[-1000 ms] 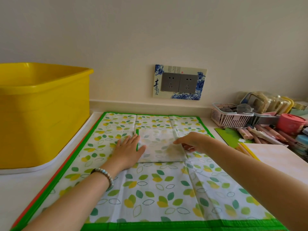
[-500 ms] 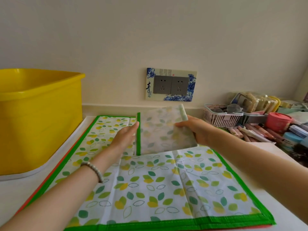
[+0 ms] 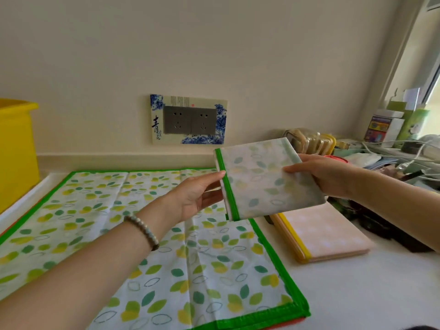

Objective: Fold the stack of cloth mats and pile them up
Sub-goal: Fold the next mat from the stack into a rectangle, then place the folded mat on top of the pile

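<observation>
Risk lies in the hand-off: the folded mat (image 3: 266, 182), held in the air above the far right edge of the spread mat (image 3: 142, 234), could fall open if it tilts. The left hand (image 3: 197, 196) is open-palmed against its green edge; the right hand (image 3: 319, 173) pinches its right side. The pink folded mat (image 3: 328, 234) lies just beyond.

Single view, head-mounted, wide-angle. Looks forward and slightly down across the surface (image 3: 357, 294) toward the far wall, where the socket plate (image 3: 189, 120) sits about mid-frame. Both forearms enter from the near edge; the left hand (image 3: 197, 194) and right hand (image 3: 326, 172) are close to the lens. Straight lines bow toward the frame edges. Yellow bin (image 3: 16, 148) cut off at far left; window frame (image 3: 419, 44) at far right.
</observation>
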